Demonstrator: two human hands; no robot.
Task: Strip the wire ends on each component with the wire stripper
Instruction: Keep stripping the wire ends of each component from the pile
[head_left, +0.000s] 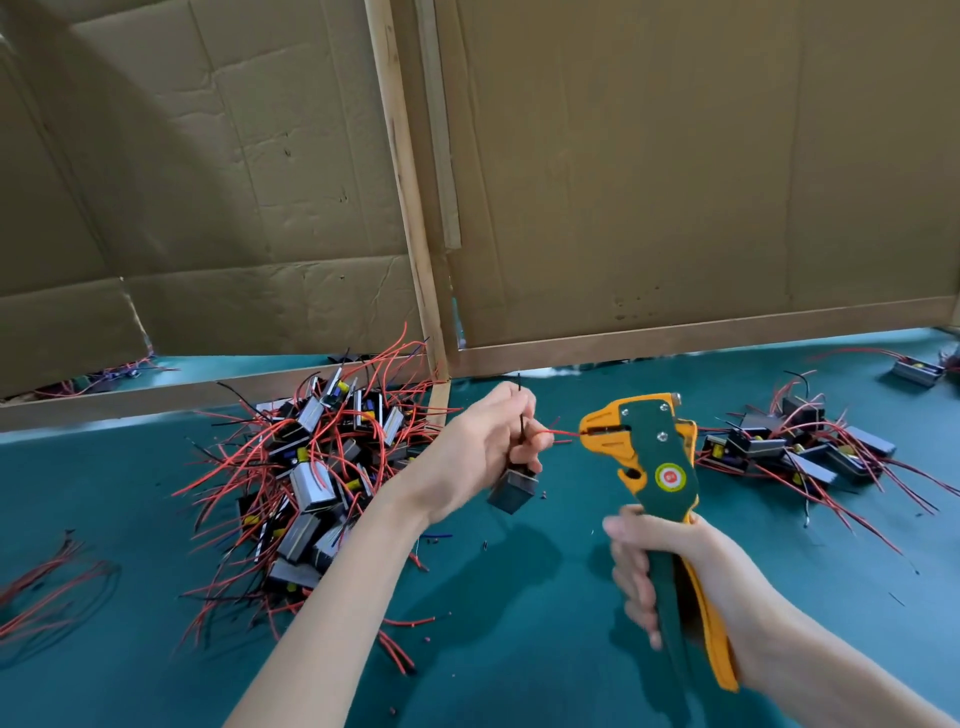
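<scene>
Feeding the red wire (563, 433) into the yellow mouth of the wire stripper (652, 457) is the delicate part. The left hand (478, 447) holds it in a narrow pinch grip just short of the tool, with the component (513, 491) dangling below the fingers and its black wire (519, 387) poking up above them. The right hand (675, 571) has a full grip wrapped round both handles, low on the tool.

Risks, as I judge them: the free span of wire is thin and springy, so it may bow and sit shallow or skewed in the jaws. A squeeze would then nick the strands or leave the sleeve on. The hanging component can swing and tug the wire out, and fingers this near the mouth could be caught.

Room is fair. The teal surface (519, 597) lies open beneath both hands, between the heap of components (322, 467) on the left and a smaller heap (800, 452) on the right. The wooden frame (415, 260) and cardboard wall (649, 182) stand just behind the left hand — little space to push forward, plenty to draw back.
</scene>
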